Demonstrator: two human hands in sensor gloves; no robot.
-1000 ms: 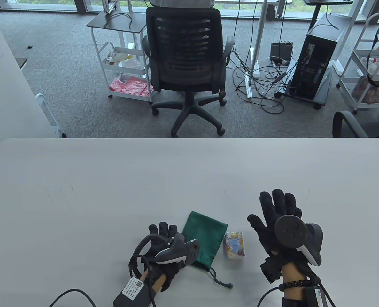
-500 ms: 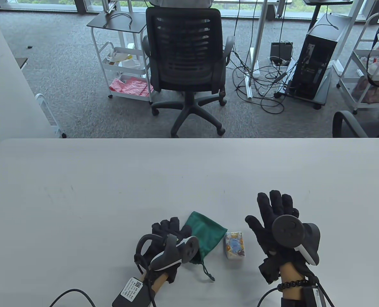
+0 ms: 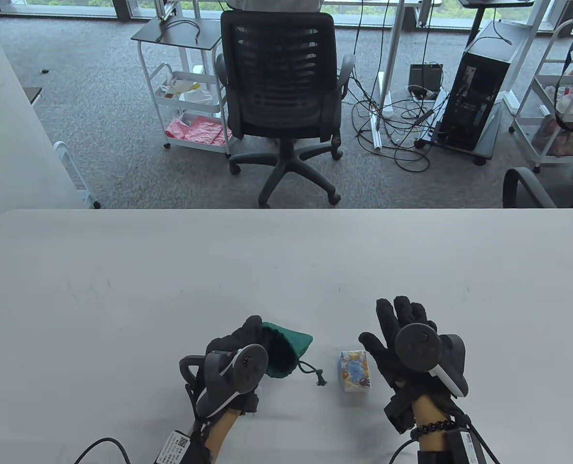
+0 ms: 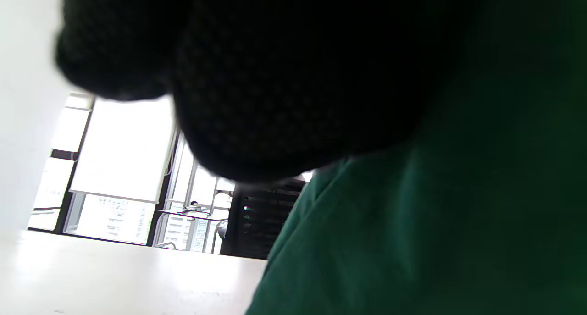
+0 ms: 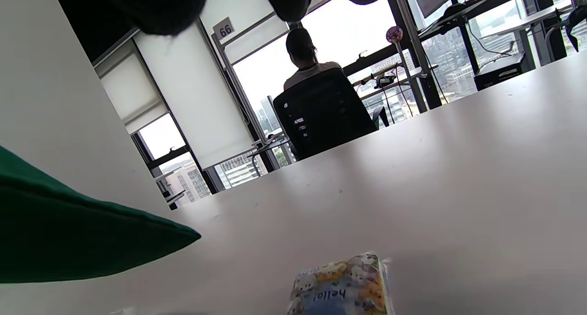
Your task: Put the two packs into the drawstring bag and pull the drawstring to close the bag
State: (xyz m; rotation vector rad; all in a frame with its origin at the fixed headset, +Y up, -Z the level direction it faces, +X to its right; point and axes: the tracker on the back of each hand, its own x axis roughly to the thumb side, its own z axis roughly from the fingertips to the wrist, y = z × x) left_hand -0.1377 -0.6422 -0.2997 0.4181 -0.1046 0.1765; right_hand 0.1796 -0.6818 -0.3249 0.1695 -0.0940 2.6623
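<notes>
your left hand (image 3: 233, 355) grips the green cloth drawstring bag (image 3: 286, 350), mouth facing right | colourful printed pack (image 3: 355, 370) lies just left of your right hand's (image 3: 402, 340) spread fingers, long axis pointing away | right hand's nearer

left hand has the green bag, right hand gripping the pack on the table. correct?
Not quite. The left hand does hold the green bag, but the right hand is not gripping the pack: the table view shows it open, fingers straight, beside the pack, which lies on the table.
</notes>
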